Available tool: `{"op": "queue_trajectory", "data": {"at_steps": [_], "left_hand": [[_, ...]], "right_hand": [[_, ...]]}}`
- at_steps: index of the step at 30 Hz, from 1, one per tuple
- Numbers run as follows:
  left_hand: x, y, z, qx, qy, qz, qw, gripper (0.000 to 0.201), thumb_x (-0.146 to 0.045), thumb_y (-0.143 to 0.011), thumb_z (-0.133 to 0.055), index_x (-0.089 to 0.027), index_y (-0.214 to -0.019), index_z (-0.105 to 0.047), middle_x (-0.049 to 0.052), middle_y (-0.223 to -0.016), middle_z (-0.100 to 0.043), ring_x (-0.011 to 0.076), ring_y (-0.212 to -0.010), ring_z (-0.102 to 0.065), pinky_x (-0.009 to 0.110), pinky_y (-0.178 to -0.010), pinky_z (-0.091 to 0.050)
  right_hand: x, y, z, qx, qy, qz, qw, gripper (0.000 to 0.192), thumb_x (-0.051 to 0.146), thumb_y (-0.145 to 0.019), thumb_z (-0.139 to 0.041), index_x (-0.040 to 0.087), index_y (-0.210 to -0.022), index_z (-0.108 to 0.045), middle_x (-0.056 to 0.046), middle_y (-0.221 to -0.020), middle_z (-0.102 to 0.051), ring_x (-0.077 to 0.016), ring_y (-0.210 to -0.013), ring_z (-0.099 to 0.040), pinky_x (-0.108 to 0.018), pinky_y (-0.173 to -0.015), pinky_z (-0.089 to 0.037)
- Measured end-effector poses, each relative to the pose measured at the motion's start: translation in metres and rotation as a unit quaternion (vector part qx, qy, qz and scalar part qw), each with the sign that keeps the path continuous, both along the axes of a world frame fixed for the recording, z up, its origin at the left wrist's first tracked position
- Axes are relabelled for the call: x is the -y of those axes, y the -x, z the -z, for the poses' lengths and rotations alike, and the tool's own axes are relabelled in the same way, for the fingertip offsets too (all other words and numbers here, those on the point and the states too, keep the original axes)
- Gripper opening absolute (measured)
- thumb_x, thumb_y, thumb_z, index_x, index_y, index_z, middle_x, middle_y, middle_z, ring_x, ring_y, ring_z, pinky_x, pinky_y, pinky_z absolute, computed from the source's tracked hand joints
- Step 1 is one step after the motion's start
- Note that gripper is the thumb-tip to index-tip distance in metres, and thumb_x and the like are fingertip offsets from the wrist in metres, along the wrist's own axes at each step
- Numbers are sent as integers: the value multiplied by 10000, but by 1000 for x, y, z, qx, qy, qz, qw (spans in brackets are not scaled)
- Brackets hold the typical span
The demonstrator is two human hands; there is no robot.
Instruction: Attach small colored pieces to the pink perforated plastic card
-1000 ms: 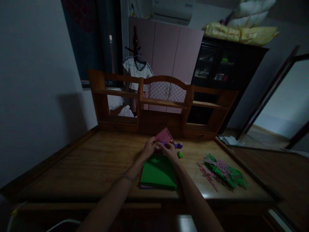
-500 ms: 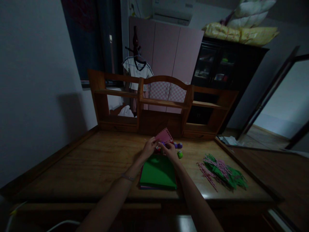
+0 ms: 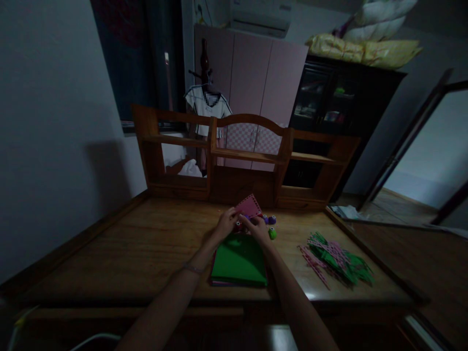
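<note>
Pink punched sheet (image 3: pixel 249 205) pinched between left hand (image 3: pixel 226 223) and right hand (image 3: pixel 259 228), tilted up above the far edge of a green sheet stack (image 3: pixel 239 260) on the wooden desk (image 3: pixel 127 248). Fingers of both closed on it and on a small red punch (image 3: pixel 239 225) beneath; exact hold too dim to tell. Purple punch (image 3: pixel 271 220) and green punch (image 3: pixel 272 233) just right of the hands. Heap of green and pink strips (image 3: pixel 338 261) well apart, farther right.

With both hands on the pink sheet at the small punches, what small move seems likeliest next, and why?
Probably pressing down on the punch: the left hand and right hand hold the pink sheet, its edges already perforated, at a small red punch.
</note>
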State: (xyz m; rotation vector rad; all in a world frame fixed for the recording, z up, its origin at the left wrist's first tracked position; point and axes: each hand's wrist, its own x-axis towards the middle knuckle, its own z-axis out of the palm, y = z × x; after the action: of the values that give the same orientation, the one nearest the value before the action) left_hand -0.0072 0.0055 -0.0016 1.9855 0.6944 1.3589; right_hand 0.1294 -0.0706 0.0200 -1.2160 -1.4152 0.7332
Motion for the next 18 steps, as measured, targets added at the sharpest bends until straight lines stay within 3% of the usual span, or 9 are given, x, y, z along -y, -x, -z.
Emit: {"op": "queue_trajectory", "data": {"at_steps": [9, 18], "left_hand": [[3, 0, -3, 5, 8, 3, 1000, 267, -313, -838, -500, -136, -957, -662, 80, -964, -628, 176, -894, -579, 282, -801, -455], [2, -1, -2, 4, 5, 5, 1000, 286, -343, -843, -487, -133, -939, -657, 78, -923, -624, 173, -894, -570, 277, -805, -449]], "right_hand": [[-1, -1, 2, 41, -20, 38, 998, 489, 618, -724, -574, 143, -609, -579, -26, -547, -563, -147, -520, -521, -221, -467, -367], [0, -1, 0, 30, -12, 28, 999, 489, 625, -725, -569, 142, -646, -587, -27, -582, -579, -148, -531, -528, -223, -458, -362]]}}
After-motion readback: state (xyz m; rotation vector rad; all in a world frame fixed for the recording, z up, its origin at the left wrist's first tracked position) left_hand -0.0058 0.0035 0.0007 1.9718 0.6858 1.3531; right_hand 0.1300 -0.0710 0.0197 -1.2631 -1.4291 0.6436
